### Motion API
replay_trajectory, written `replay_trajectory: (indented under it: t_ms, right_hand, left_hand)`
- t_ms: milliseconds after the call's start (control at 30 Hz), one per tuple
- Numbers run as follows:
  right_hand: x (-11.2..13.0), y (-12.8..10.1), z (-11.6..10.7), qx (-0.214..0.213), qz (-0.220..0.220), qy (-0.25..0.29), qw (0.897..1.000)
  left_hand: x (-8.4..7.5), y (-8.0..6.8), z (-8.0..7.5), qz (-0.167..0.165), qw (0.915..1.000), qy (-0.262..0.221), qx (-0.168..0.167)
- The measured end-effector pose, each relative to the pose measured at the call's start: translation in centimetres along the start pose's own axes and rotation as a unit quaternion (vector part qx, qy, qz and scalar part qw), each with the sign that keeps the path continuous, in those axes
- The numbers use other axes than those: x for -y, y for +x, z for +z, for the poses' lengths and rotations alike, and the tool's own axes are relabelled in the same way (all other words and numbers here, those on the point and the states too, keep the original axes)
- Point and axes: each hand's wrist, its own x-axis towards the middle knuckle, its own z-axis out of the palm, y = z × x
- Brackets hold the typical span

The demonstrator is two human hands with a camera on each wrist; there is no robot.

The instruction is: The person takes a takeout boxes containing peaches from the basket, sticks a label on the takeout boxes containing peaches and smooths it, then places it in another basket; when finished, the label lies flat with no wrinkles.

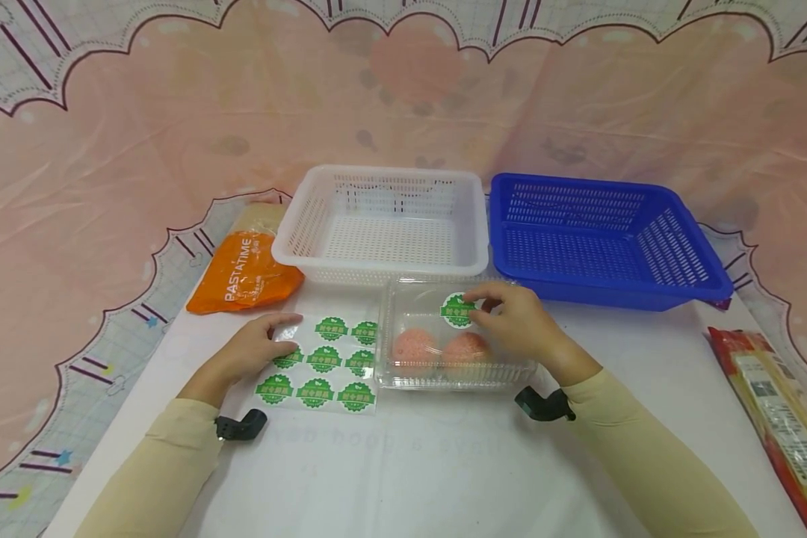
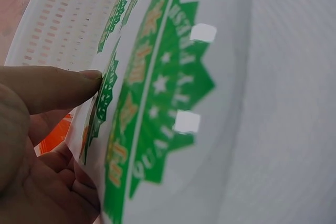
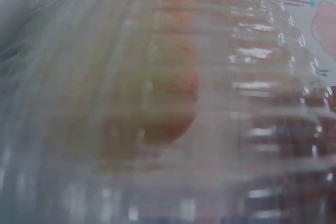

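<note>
1. Beige sleeves (image 1: 168, 459) reach over the near edge of the white table (image 1: 403, 486).
2. Towards the far edge, a blue basket (image 1: 608, 291) stands right of a white basket (image 1: 383, 265), blocking the space behind.
3. Red packet (image 1: 780, 403) along the right edge.
4. Clear box (image 1: 413, 299) mid-table, just before the white basket; long axis left to right, sides ribbed, lid glossy.
5. White sheet (image 1: 304, 334) meets the box's left side, carrying rows of green sawtooth-edged stickers.
6. Orange bag (image 1: 242, 276), lettered PASTATIME, near the far left corner.
7. Hands apart: the left hand (image 1: 249, 347) pinches the sheet's left edge; the right hand (image 1: 514, 317) pinches a round label (image 1: 455, 311), hiding the box's far right corner.
8. Two pink balls (image 1: 415, 351) sit side by side in the box's near half.
9. That label, green with a white rim, is over the lid, lettering upright from the near edge; whether it touches, I cannot tell.
</note>
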Motion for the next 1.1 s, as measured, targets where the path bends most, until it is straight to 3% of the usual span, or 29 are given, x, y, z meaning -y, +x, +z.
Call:
replay_trajectory:
  t_ms: [133, 367, 1100]
  right_hand:
    - [-0.13, -0.03, 0.02, 0.006, -0.002, 0.008, 1.000]
    - [0.18, 0.09, 0.36, 0.008, -0.023, -0.019, 1.000]
    - [0.17, 0.27, 0.57, 0.025, -0.034, -0.069, 0.997]
  left_hand:
    - [0.08, -0.04, 0.04, 0.001, 1.0000, 0.000, -0.002]
    - [0.00, -0.19, 0.04, 0.032, 0.9995, -0.002, -0.006]
    - [-0.10, -0.14, 0.01, 0.022, 0.9997, 0.009, -0.006]
